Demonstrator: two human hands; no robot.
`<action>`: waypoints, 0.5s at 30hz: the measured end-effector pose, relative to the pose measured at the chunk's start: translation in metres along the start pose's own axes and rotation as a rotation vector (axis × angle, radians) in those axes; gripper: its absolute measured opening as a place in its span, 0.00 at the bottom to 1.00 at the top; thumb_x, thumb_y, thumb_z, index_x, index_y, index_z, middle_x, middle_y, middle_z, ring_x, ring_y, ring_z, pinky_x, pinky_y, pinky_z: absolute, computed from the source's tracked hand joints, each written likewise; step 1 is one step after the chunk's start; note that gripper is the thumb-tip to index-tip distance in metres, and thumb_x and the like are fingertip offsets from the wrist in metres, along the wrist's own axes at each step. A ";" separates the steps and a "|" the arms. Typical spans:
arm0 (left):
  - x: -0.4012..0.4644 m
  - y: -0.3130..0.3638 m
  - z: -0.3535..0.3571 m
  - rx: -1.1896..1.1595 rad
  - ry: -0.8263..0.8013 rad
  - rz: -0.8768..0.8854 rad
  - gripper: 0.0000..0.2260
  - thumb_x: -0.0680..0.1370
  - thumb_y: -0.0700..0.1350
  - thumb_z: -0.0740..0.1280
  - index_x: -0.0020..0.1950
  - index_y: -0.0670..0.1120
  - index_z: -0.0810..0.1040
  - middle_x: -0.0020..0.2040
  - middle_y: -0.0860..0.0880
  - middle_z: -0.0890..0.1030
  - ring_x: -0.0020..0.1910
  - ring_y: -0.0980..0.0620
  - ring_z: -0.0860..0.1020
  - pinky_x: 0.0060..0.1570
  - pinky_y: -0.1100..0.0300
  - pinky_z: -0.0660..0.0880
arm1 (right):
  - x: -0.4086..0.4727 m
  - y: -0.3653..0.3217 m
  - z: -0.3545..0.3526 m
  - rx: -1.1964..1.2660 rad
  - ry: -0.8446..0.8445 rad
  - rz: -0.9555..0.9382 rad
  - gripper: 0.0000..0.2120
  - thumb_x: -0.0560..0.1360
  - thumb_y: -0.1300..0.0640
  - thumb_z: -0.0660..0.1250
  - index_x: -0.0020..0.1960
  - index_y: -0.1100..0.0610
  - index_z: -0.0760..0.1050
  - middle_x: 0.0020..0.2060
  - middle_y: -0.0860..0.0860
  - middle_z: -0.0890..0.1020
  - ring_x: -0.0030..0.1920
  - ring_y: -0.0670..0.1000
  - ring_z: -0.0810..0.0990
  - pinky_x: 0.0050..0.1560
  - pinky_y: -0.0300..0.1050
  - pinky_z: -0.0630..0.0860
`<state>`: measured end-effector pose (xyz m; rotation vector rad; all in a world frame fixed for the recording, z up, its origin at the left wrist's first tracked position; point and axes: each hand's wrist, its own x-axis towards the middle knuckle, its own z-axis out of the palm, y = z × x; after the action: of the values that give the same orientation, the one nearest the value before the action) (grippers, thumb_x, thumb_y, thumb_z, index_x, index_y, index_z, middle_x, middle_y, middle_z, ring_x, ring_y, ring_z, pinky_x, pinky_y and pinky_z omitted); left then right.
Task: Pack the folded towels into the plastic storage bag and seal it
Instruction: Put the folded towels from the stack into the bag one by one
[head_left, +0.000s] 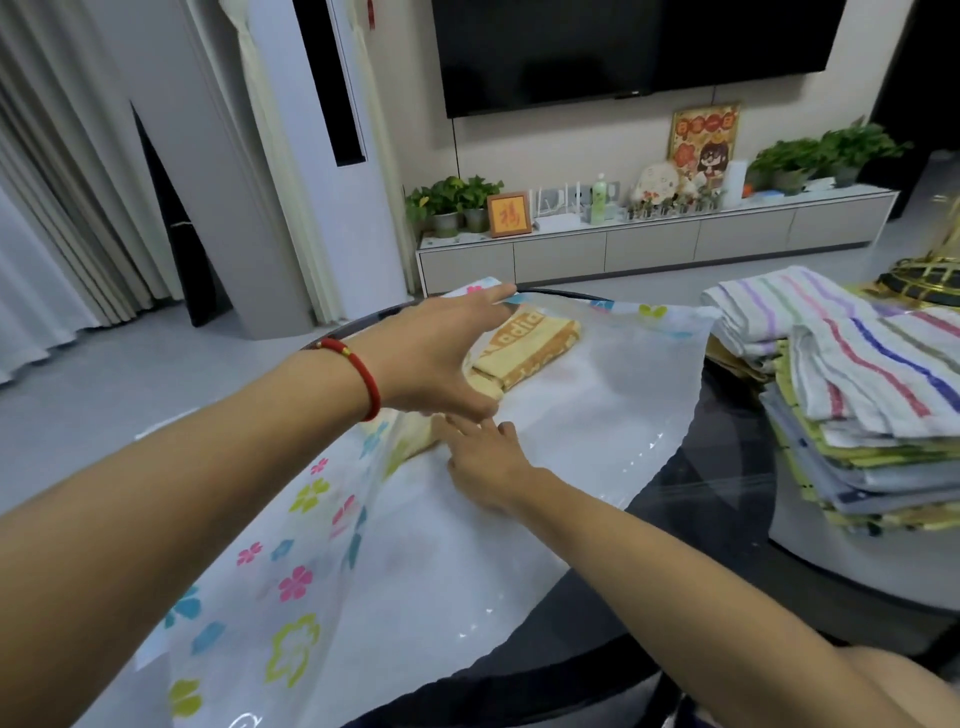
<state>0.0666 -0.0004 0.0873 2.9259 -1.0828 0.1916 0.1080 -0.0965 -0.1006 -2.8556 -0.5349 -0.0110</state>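
A large plastic storage bag (587, 410) with a flower print lies flat on the dark round table (727, 467). Inside it, at the far end, sits a folded yellow and orange towel (535, 348). My left hand (441, 358), with a red bracelet on the wrist, reaches over the bag with fingers spread, against the towel's left side. My right hand (488, 462) rests flat on the bag just below the left hand, fingers pointing left. A stack of folded striped towels (852, 410) waits at the right of the table.
A gold wire object (930, 280) stands behind the towel stack. Beyond the table are a low TV cabinet (654, 244) with plants and frames, a wall TV, a tall white air conditioner (322, 156) and curtains at the left.
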 end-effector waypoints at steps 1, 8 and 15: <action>0.000 0.001 0.002 0.038 0.007 0.008 0.43 0.69 0.58 0.76 0.79 0.49 0.60 0.81 0.57 0.52 0.69 0.52 0.69 0.60 0.63 0.66 | -0.002 0.003 0.000 0.018 -0.067 0.004 0.27 0.82 0.60 0.54 0.81 0.52 0.57 0.82 0.53 0.59 0.78 0.61 0.59 0.73 0.64 0.59; 0.006 0.013 0.014 0.082 0.125 -0.133 0.43 0.69 0.62 0.73 0.78 0.47 0.61 0.80 0.51 0.60 0.72 0.47 0.69 0.66 0.49 0.73 | -0.061 0.075 -0.055 -0.020 0.017 0.045 0.19 0.82 0.54 0.60 0.71 0.51 0.76 0.73 0.52 0.74 0.73 0.56 0.71 0.71 0.56 0.69; 0.024 0.030 0.024 -0.041 0.167 -0.202 0.42 0.68 0.62 0.75 0.76 0.47 0.65 0.76 0.47 0.67 0.68 0.42 0.72 0.63 0.47 0.73 | -0.175 0.245 -0.149 -0.160 0.556 0.630 0.14 0.80 0.59 0.63 0.62 0.60 0.81 0.60 0.62 0.81 0.62 0.65 0.76 0.60 0.58 0.75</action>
<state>0.0681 -0.0403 0.0657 2.8945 -0.7547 0.3960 0.0377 -0.4151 -0.0201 -2.8441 0.4890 -0.7315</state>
